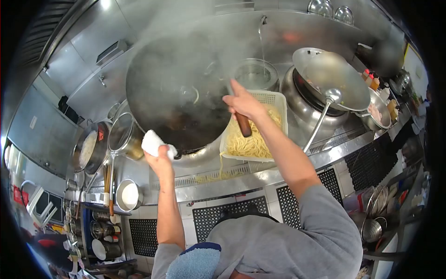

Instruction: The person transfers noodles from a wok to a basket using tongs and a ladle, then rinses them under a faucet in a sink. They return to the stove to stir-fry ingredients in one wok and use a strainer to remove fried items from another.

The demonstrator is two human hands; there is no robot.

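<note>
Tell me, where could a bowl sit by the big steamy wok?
The bare steel ledge in front of the noodle basket and second wok looks free. Left of the big wok, it is crowded: strainer, pots and utensils. Loose noodles lie below the basket.

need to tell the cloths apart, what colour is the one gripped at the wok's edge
White; the left hand grips the cloth at the wok rim, head view.

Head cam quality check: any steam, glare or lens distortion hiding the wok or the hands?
Head view: heavy fisheye, with a black vignette at the edges and bent counter lines. Steam veils the big wok and softens the wall behind it. Glare sits on the steel hood, top left. The left hand gripping a white cloth and the right hand on a wooden handle stay sharp, as does the noodle basket.
</note>
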